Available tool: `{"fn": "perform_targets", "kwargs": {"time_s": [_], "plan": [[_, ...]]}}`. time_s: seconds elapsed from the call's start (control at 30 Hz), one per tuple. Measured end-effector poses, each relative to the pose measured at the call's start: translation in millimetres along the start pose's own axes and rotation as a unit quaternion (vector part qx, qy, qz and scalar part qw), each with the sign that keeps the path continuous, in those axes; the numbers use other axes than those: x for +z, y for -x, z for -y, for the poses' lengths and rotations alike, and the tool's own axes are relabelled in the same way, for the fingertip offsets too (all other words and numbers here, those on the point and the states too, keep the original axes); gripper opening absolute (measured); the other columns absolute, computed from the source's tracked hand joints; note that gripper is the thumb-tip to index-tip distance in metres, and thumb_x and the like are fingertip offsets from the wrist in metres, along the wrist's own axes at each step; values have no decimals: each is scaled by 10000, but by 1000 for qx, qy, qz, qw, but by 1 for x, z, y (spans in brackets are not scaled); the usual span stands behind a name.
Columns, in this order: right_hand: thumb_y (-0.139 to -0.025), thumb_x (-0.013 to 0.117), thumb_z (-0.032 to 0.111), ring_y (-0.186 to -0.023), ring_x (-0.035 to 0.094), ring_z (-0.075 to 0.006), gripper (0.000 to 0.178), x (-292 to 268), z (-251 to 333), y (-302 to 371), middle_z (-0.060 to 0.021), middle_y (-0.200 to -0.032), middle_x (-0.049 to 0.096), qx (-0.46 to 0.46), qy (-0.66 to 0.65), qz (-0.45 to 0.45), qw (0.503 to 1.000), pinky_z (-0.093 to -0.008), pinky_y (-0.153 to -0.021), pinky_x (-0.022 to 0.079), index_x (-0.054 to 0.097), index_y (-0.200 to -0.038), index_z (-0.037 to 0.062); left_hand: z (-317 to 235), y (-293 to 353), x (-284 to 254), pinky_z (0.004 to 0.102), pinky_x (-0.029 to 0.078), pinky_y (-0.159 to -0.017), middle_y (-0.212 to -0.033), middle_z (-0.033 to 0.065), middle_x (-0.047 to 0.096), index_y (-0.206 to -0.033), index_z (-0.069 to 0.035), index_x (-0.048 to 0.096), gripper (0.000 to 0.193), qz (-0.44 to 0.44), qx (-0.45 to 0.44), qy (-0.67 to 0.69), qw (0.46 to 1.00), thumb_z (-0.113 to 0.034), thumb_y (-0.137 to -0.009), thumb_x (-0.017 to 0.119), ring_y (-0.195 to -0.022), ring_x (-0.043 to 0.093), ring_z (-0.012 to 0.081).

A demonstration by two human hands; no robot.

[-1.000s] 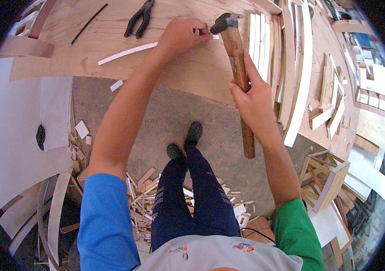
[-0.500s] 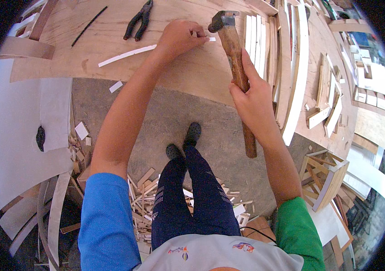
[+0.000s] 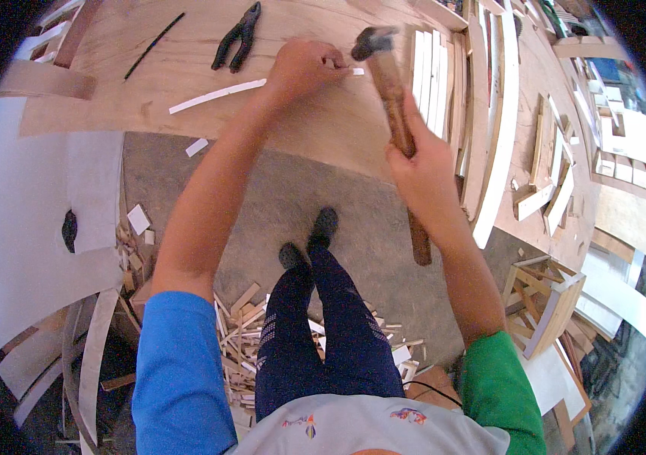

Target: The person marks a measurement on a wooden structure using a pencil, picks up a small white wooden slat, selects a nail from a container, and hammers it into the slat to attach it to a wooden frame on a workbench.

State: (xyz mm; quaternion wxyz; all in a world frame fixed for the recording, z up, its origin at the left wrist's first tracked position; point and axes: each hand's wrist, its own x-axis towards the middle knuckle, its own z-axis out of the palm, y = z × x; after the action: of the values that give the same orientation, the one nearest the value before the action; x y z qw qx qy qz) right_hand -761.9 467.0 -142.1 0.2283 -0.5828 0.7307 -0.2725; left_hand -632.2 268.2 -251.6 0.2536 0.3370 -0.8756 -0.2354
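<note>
My right hand (image 3: 427,163) is wrapped around the wooden handle of a hammer (image 3: 389,95). The hammer's dark metal head is raised at the far side, just right of my left hand (image 3: 309,70), and looks slightly blurred. Over a thin white strip (image 3: 217,96) lying on the plywood worktop (image 3: 126,106), my left hand is closed, thumb and fingers pinched together near the strip's right end. What sits between those fingertips is too small and hidden to make out. The strip shows on both sides of that hand.
Black-handled pliers (image 3: 238,38) and a thin black rod (image 3: 154,45) lie at the far left of the worktop. White-faced wood strips (image 3: 430,80) are stacked on the right. A small wooden frame (image 3: 546,303) stands lower right. Wood offcuts (image 3: 243,334) litter the floor around my legs.
The hammer head has shifted slightly and is now blurred by motion. My left hand keeps its pinch at the strip's end. The whole view has moved a little.
</note>
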Motion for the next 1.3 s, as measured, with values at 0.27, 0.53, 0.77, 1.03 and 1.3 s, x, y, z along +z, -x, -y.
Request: {"fn": "perform_targets", "kwargs": {"time_s": [0.27,0.53,0.77,1.03,1.3], "plan": [[-777,554,29,-805,633,-426,718,-9,5,1,-289,-867,611,18,-15,7,1000,-447,-747,505,317,-1455,55,-6,-1,-4,398,512,-675,-734,94,682,-802,-143,748,264,8,-32,4,999,-396,-729,750,-708,650,283],[-764,554,2,-824,632,-433,755,6,-4,5,-274,-913,626,-12,23,1,1000,-450,-757,508,290,-1469,68,-6,0,-5,397,517,-668,-722,95,685,-781,-128,745,266,-7,-29,7,1000,-389,-729,747,-679,653,298],[-754,563,10,-782,633,-424,772,4,-5,3,-280,-884,619,-31,32,3,999,-453,-733,509,287,-1472,69,-3,0,6,391,523,-683,-715,96,685,-788,-138,747,261,-10,-6,3,1000,-394,-738,740,-684,659,298],[-811,582,-20,-677,584,-150,717,17,-15,4,-164,-815,626,-68,52,-31,996,-284,-635,496,319,-1472,70,-8,0,-3,404,521,-693,-732,100,688,-803,-152,755,262,6,-28,-10,1000,-403,-728,743,-701,659,294],[-773,537,6,-850,632,-438,719,9,-13,9,-290,-941,618,-33,3,-7,999,-465,-747,499,311,-1454,44,-8,-3,0,396,522,-680,-733,90,689,-779,-145,748,276,16,-12,-18,1000,-412,-711,752,-692,656,294]]}}
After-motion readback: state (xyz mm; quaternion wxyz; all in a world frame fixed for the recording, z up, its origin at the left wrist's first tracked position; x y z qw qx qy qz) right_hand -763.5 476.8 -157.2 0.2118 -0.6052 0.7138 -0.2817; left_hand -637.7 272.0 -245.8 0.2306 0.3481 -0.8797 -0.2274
